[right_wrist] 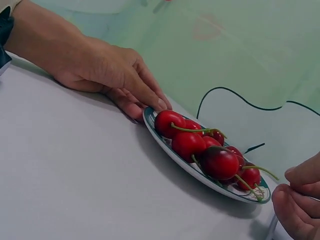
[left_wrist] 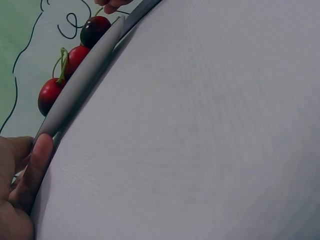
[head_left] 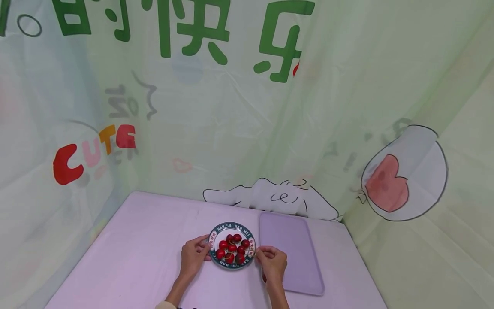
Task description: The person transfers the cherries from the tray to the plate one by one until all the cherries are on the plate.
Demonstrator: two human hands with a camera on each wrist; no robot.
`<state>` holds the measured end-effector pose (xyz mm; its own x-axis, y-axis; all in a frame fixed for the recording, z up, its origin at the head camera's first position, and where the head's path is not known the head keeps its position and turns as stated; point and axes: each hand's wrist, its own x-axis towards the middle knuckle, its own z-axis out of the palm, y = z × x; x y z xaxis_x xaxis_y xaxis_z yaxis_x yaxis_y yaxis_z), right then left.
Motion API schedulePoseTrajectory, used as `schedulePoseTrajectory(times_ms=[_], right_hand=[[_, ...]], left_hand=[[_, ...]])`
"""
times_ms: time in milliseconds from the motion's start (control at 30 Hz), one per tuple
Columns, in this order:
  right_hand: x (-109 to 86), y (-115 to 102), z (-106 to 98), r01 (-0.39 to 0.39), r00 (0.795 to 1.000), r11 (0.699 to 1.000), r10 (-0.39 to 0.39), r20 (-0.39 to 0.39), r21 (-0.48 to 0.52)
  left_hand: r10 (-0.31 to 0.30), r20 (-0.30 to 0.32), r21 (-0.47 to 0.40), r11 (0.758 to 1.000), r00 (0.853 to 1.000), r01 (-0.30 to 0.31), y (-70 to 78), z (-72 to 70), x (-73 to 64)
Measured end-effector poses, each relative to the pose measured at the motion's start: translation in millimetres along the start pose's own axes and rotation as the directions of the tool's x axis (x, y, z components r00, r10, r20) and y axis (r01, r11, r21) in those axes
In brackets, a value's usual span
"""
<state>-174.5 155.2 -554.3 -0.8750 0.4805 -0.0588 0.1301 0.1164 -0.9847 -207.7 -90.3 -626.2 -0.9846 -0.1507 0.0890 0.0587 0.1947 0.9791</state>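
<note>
A round plate (head_left: 231, 266) with a green lettered rim carries several red cherries (right_wrist: 189, 146) with green stems. My left hand (head_left: 193, 255) grips its left edge; in the right wrist view, the thumb of that left hand (right_wrist: 115, 72) lies over the rim and other fingers sit beneath. At the plate's right side is my right hand (head_left: 273, 262), thumb and fingertips drawn together right at the rim. In the right wrist view those fingertips (right_wrist: 295, 175) are close to a cherry stem's end; I cannot tell whether they pinch it.
A flat lilac tray (head_left: 297, 244) lies right of the plate, partly behind my right hand. The pale table (head_left: 154, 240) meets a printed curtain (head_left: 216, 141) at the back and sides. A small dark reddish thing (head_left: 264, 277) shows beside my right wrist.
</note>
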Motion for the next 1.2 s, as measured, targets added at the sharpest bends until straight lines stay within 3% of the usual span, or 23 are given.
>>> schedulePoseTrajectory(times_ms=[267, 767, 867, 1033, 1200], right_hand=[[-17.4, -34.8, -17.9, -0.050, 0.999, 0.997, 0.049, 0.003, 0.059], [20.0, 11.8, -43.9, -0.012, 1.000, 0.982, 0.010, 0.013, 0.191], [22.2, 15.3, -47.7, -0.013, 0.999, 0.986, 0.007, 0.031, 0.166], [22.7, 15.7, -53.6, 0.004, 0.996, 0.999, -0.007, 0.092, 0.040], [28.2, 20.8, -56.1, 0.076, 0.984, 0.994, -0.062, 0.168, -0.083]], left_hand=[[-0.003, 0.015, -0.004, 1.000, 1.000, 0.003, 2.2, -0.8, -2.5], [0.012, 0.002, 0.004, 1.000, 1.000, -0.012, -2.6, 1.1, 1.4], [0.004, 0.003, 0.007, 1.000, 1.000, -0.004, -2.7, 0.8, 2.1], [0.000, 0.006, 0.014, 1.000, 1.000, 0.000, -3.0, 0.4, 1.1], [-0.003, 0.001, 0.023, 1.000, 1.000, 0.003, -4.2, 1.2, 0.7]])
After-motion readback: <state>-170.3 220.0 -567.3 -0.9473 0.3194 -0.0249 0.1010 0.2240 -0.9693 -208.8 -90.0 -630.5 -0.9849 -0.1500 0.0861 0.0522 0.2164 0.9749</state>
